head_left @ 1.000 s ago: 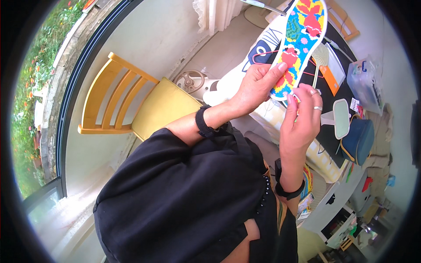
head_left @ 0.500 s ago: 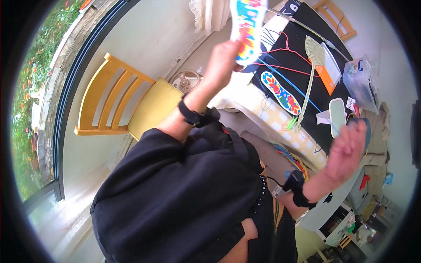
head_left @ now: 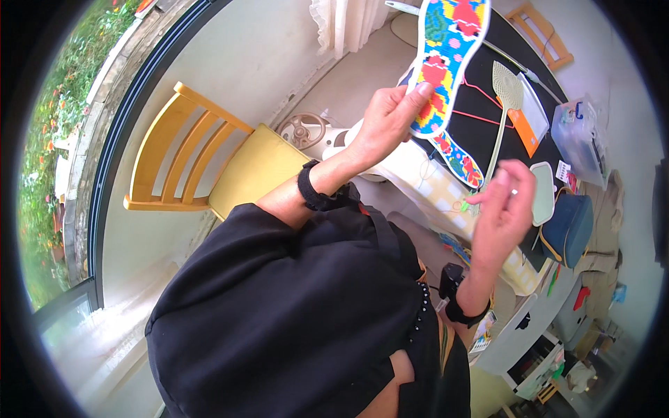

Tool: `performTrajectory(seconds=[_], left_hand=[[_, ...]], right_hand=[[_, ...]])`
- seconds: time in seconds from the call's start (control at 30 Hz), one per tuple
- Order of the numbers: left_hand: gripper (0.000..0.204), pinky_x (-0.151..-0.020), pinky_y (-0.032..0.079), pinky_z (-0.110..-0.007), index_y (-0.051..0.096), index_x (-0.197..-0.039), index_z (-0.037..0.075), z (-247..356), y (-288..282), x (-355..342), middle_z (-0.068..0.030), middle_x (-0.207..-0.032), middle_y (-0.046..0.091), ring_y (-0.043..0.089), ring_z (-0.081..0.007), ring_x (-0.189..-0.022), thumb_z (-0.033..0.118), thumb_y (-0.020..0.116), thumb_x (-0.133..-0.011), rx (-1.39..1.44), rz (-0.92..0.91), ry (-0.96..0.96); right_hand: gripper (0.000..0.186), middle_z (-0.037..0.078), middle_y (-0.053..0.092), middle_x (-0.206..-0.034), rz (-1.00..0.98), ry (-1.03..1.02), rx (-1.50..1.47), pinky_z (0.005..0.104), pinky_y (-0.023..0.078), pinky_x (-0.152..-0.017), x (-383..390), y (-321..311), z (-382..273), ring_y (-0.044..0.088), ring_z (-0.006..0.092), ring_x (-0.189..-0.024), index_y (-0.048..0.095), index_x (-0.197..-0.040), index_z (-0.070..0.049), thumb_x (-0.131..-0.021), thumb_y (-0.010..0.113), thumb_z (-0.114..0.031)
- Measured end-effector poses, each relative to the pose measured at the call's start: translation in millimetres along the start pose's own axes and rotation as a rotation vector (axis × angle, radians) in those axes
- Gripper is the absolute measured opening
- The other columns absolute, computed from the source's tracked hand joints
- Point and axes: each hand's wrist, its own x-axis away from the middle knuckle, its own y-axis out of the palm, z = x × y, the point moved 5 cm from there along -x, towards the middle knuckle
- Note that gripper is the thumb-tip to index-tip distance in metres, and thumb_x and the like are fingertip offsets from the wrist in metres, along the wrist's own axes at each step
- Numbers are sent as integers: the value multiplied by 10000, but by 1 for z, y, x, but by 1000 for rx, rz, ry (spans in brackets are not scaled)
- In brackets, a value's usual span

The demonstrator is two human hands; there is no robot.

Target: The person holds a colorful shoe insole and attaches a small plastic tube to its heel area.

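Left hand point(head_left: 391, 120) pinches insole point(head_left: 447, 61) low; long axis near-vertical, top leaning right, cut off. Right hand point(head_left: 504, 212) blurred, can't tell grip.

Bright daylight enters through the window point(head_left: 95, 209), left; glare at near left. Right hand point(head_left: 503, 212) motion-blurred. Window edges bowed by fisheye; rim black.

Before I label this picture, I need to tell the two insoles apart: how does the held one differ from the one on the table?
The held insole is up in the left hand; the table insole lies on the black tabletop. The held insole looks larger in view than the table insole. The held insole partly hides the table insole. Both have red, blue and yellow patterns with pale edging.
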Motion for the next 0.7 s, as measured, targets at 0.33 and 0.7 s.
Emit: performTrajectory(seconds=[0.33,0.7], left_hand=[[439,-461,367,-166,625,-878,-16,22,23,16,24,-653,572,456,-3,-546,386,457,-931,29,-74,76],[437,-481,384,-221,639,-823,-32,10,28,13,18,-624,564,431,-15,-563,346,455,-941,-1,-96,117]], right_hand=[[218,167,620,-724,-83,-295,114,274,468,-532,3,26,-22,611,196,-575,620,-967,32,-771,538,81],[191,194,610,-712,-116,-224,163,320,462,-514,0,23,-17,615,276,-574,623,-937,33,-759,561,60]])
